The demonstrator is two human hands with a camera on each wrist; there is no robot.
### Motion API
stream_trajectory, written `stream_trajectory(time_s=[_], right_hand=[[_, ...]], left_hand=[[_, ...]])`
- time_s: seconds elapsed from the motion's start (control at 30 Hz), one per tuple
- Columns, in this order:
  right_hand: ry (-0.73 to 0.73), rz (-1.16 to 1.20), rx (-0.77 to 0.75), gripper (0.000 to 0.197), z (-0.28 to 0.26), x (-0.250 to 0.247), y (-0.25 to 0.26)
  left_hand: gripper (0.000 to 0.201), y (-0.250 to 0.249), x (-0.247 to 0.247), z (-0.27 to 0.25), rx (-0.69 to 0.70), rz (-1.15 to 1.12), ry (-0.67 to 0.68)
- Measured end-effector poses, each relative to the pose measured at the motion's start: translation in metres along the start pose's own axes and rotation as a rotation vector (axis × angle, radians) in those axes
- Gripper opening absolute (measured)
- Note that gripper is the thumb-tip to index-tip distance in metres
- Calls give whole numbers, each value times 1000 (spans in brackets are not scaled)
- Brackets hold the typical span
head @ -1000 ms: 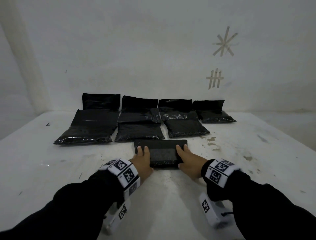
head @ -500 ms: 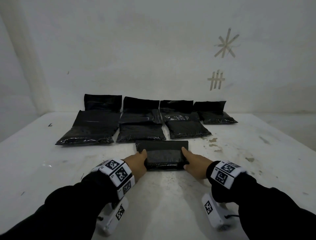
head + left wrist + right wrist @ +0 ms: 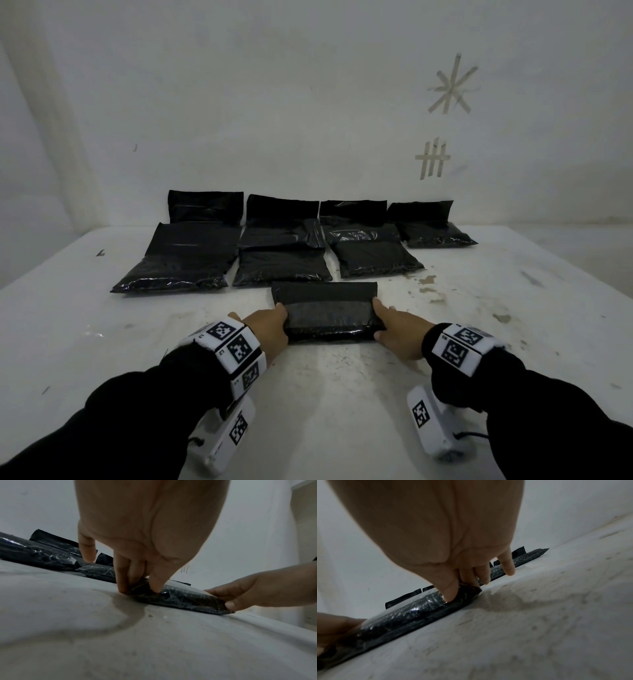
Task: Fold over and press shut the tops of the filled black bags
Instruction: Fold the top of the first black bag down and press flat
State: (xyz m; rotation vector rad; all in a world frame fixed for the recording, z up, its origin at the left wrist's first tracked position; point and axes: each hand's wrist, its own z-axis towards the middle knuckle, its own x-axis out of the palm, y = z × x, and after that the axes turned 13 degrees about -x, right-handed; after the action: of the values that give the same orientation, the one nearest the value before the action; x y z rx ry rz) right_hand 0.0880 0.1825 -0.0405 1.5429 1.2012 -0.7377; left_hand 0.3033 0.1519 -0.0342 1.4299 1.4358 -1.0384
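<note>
Between our fingers (image 3: 155, 586) on the white bench (image 3: 325, 394) lies the folded black bag (image 3: 327, 313), glossy, grainy fill showing through. Our left hand (image 3: 269, 325) and right hand (image 3: 399, 330) pinch its two ends. Beyond the fingertips lie other black bags (image 3: 281, 250). We read no lettering.

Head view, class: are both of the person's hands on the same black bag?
Yes: the left hand grips one end of the nearest black bag and the right hand grips the other end.
</note>
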Motion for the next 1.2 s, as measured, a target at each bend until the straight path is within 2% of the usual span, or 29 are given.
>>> stream_trajectory(time_s=[0.07, 0.2, 0.3, 0.43, 0.57, 0.77, 0.93, 1.03, 1.2], right_hand=[[-19, 3, -5, 72, 2, 1, -1], [-77, -27, 8, 73, 5, 1, -2], [-54, -65, 18, 64, 5, 1, 2], [24, -72, 27, 68, 3, 1, 3], [68, -3, 21, 72, -1, 0, 1], [-15, -87, -10, 64, -3, -1, 10], [-32, -145, -22, 61, -4, -2, 14], [-55, -141, -24, 56, -5, -2, 14], [-21, -85, -16, 69, -9, -2, 15]], left_hand=[[59, 1, 2, -3, -15, 46, 7], [58, 1, 3, -14, -14, 106, 6], [60, -2, 6, -16, -24, 152, -11], [67, -5, 9, -17, -23, 182, 11], [75, -4, 10, -17, -3, 153, 22], [76, -2, 8, -18, 16, 75, 68], [70, -4, 11, -15, 16, 75, 13], [69, -4, 9, -16, 10, 56, 41], [71, -5, 6, -18, 21, -8, 64]])
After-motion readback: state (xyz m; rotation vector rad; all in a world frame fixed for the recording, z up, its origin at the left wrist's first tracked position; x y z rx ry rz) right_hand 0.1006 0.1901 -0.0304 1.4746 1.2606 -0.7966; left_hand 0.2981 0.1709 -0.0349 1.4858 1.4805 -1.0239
